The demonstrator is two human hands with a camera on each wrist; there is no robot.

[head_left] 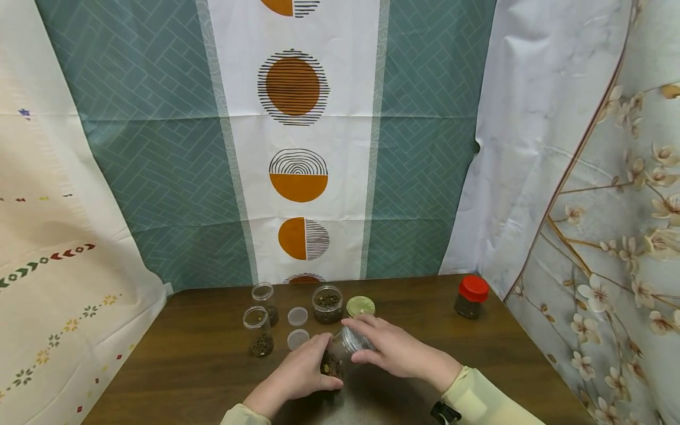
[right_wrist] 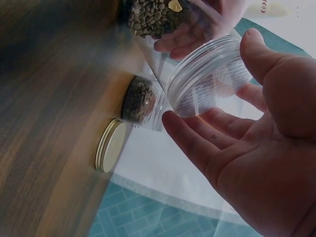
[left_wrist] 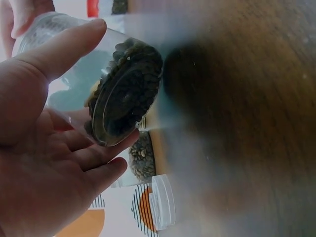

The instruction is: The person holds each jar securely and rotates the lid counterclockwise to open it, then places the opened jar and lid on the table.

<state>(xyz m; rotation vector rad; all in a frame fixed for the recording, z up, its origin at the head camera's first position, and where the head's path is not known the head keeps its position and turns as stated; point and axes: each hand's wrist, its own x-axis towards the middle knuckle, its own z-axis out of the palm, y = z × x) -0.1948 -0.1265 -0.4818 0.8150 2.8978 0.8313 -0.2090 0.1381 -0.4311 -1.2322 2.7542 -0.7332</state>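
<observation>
A clear jar [head_left: 337, 360] is held tilted between the grips: its body is clamped by the left grip [head_left: 301, 373], its top end by the right grip [head_left: 395, 348]. Whether the top is sealed cannot be told. If it is loose and the tilt is increased, the dark grains [right_wrist: 153, 17] may be spilled onto the counter [head_left: 202, 360] beneath the grips. If the smooth wall is held too lightly, the jar may be dropped. If the right grip is pushed forward, the gold lid [right_wrist: 112, 146] just beyond it may be knocked
</observation>
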